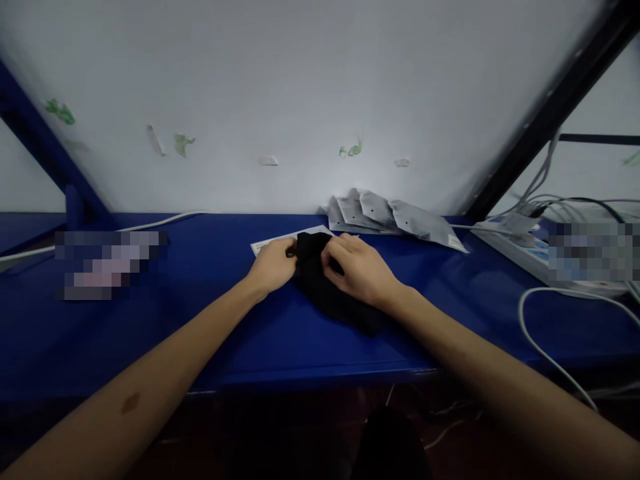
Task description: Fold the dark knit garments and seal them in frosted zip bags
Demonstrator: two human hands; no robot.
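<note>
A piece of black cloth [325, 287] lies bunched on the blue table in front of me; its exact kind cannot be made out. My left hand [275, 265] pinches its left edge between thumb and fingers. Curled over its upper right part, my right hand [359, 265] grips the fabric, and some of the cloth is hidden beneath that hand. Just behind both hands lies a flat white packet [263, 243] with a printed label, partly covered by the cloth and the left hand.
Several grey plastic packets [425, 225] lie overlapped against the white back wall. A power strip [530, 257] with tangled cables is at the right, and a white cable [537, 340] loops over the front edge. Another cable [165, 220] runs along the left, behind a blurred-out object [107, 265].
</note>
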